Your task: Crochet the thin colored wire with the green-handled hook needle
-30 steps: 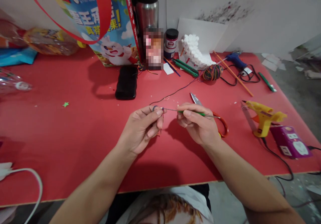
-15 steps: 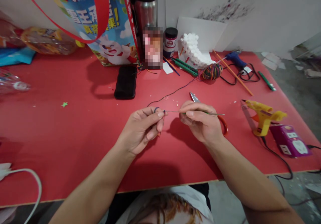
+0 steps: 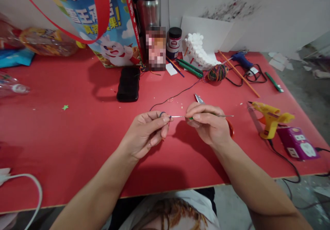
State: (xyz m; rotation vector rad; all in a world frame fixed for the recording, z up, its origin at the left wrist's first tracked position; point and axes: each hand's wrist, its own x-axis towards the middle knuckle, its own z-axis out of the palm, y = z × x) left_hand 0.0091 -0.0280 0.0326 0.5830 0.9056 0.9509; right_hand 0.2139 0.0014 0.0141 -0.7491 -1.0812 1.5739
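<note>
Between the thumb and finger of my left hand (image 3: 148,132) is pinched a dark yarn (image 3: 177,94), which loops over the forefinger and trails back to a multicoloured yarn ball (image 3: 218,73). A thin metal crochet hook (image 3: 177,116) with a green grip is held like a pencil in my right hand (image 3: 207,121). Its tip meets the yarn at my left fingertips. A short reddish tail of yarn hangs below the pinch. Scissors (image 3: 198,98) with orange-red handles lie under my right hand, which partly hides them.
On the right are a yellow glue gun (image 3: 270,118) and a purple power socket (image 3: 299,144) with cords. Behind stand a black case (image 3: 128,84), a blue bag (image 3: 116,47), a steel flask (image 3: 149,11), a jar (image 3: 174,42) and a white bumpy model (image 3: 197,49). A blue glue gun (image 3: 242,61) lies at the back.
The crochet hook has shifted very slightly right and down at the yarn, with my right hand. My left hand keeps its pinch, and the view has drifted a little.
</note>
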